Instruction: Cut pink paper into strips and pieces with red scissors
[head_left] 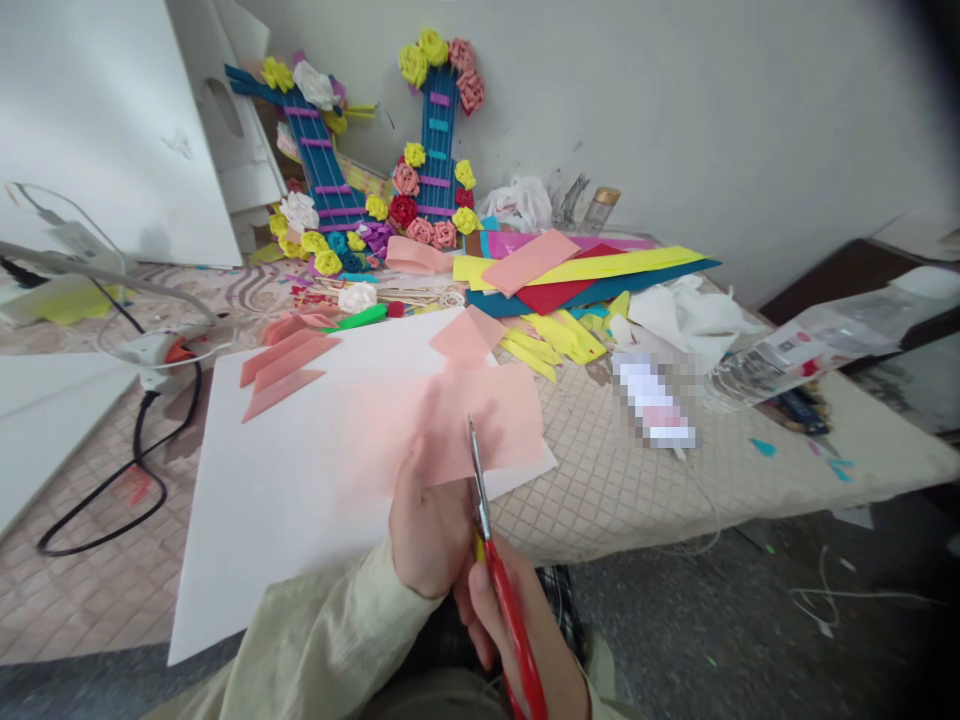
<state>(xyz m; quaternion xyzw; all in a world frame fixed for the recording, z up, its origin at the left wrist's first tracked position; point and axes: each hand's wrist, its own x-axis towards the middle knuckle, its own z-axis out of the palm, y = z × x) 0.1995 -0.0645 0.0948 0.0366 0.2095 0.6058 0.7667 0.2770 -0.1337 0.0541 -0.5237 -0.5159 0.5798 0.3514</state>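
A pale pink sheet of thin paper (514, 400) is held up by my left hand (431, 525). The thumb lies in front of its lower edge, and the fingers show dimly through from behind. My right hand (525, 600) grips scissors (510, 610) by their red handles. Their metal blades point up across the lower part of the pink sheet, with the tip on its near face; whether the blades are spread, I cannot tell. Beneath lies a large white sheet (247, 500), bearing several cut pink strips (289, 365) at its upper left. Another pink piece (469, 335) overlaps its far edge.
Two blue guitar-shaped crafts with paper flowers (437, 150) lean on the wall. Coloured paper strips (592, 270) and yellow scraps (570, 335) lie at the back. A plastic bottle (810, 340) and a blurred-out phone (654, 400) are right; a black cable (139, 450) loops left.
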